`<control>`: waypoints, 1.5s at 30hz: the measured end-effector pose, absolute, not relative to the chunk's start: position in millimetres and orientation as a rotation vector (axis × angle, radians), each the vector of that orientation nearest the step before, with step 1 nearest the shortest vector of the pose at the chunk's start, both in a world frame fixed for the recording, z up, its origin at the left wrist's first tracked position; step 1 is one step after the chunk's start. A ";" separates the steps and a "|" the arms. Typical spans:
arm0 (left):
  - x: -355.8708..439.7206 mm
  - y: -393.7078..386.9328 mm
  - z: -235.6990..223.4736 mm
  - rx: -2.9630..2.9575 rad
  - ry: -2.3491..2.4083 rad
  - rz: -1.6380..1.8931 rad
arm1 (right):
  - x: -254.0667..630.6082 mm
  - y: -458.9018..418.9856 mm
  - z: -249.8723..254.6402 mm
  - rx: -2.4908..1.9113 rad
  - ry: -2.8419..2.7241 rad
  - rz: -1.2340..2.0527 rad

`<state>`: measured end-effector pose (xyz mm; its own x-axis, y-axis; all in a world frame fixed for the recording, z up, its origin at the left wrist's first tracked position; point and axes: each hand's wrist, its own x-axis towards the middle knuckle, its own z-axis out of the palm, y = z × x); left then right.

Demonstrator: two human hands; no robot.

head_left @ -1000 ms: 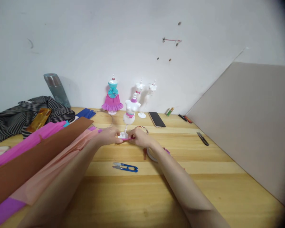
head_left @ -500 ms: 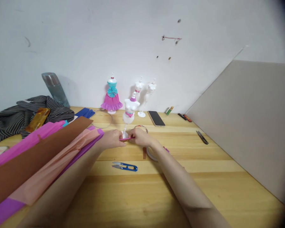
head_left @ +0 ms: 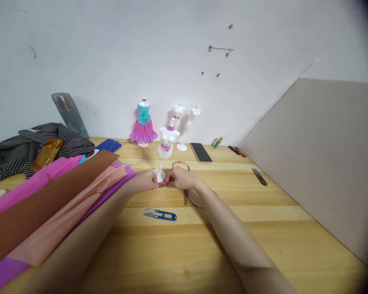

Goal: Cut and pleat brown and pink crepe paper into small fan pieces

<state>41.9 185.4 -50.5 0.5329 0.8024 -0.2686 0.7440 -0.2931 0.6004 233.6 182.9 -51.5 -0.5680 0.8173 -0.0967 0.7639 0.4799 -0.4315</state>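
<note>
My left hand and my right hand meet at the middle of the wooden table, both pinched on a small pink paper strip between them. Just behind the strip stands a small white mannequin with a pink waistband on a round base. A tape roll lies under my right wrist. Blue thread snips lie in front of my hands.
Long crepe paper sheets in pink, brown, peach and purple cover the left. A dressed mannequin, two bare ones, a phone, a wire ring, black snips, a flask and striped cloth lie around. A grey board leans right.
My hands have drawn closer together, and the pink strip between them shows shorter. They also sit slightly nearer to me, in front of the mannequin's base.
</note>
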 end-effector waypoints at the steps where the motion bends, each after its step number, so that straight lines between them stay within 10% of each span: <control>1: 42.7 185.3 -51.1 2.072 1.261 0.103 | 233.8 182.9 -51.2 -1.390 -2.597 0.665; 45: 57.0 187.8 -64.8 2.134 1.454 -0.118 | 268.8 142.4 13.9 -1.827 -2.569 0.801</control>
